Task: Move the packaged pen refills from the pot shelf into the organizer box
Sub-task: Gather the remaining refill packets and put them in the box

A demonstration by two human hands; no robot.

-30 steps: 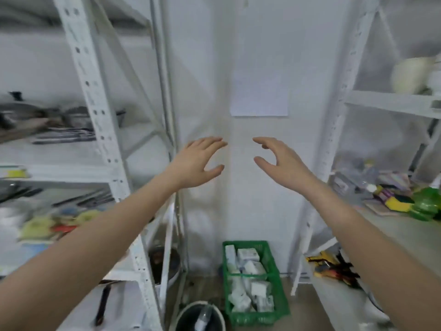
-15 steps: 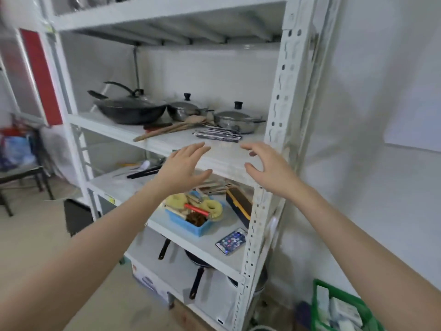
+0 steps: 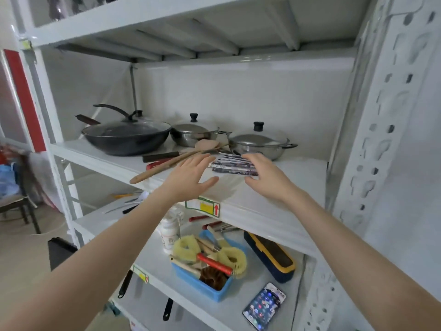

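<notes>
Several packaged pen refills (image 3: 232, 165) lie in a flat fan on the white pot shelf (image 3: 281, 180), in front of a steel lidded pot (image 3: 259, 142). My left hand (image 3: 191, 177) hovers just left of the packs with fingers spread and holds nothing. My right hand (image 3: 265, 176) reaches over their right end, fingers loosely bent, fingertips close to or touching the packs. No organizer box is in view.
A black wok (image 3: 126, 136), a second steel pot (image 3: 193, 134) and wooden utensils (image 3: 167, 163) share the shelf. Below are a blue basket (image 3: 202, 285) of brushes, a yellow-and-navy case (image 3: 269, 256), a white bottle (image 3: 169, 232) and a phone (image 3: 263, 305). A rack upright (image 3: 372, 163) stands at right.
The view swung left from the wall to the pot shelf and drew closer. Both hands went forward over the shelf to either side of the refill packs.
</notes>
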